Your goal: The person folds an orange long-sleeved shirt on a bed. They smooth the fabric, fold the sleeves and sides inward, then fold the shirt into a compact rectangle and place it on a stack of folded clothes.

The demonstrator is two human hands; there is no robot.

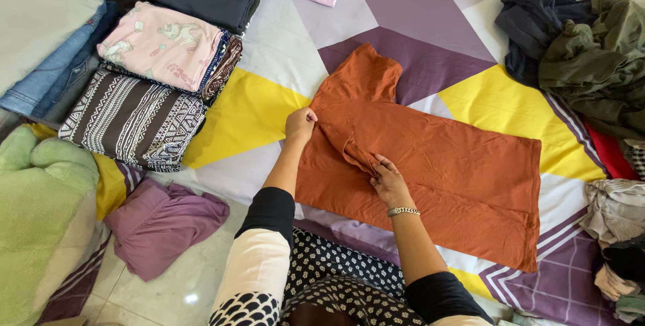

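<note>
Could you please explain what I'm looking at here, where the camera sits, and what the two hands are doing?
This is one picture from a camera worn on a person's head, looking down at their own bare hands; there is no machine. The left hand pinches the edge of an orange garment, which lies spread flat on a patterned sheet of yellow, purple and white. The right hand, with a bracelet on its wrist, grips a raised fold near the garment's middle. To the left sit folded stacks of clothes, with a purple cloth partly on the floor. At the right lies an unfolded heap of dark and olive clothing.
</note>
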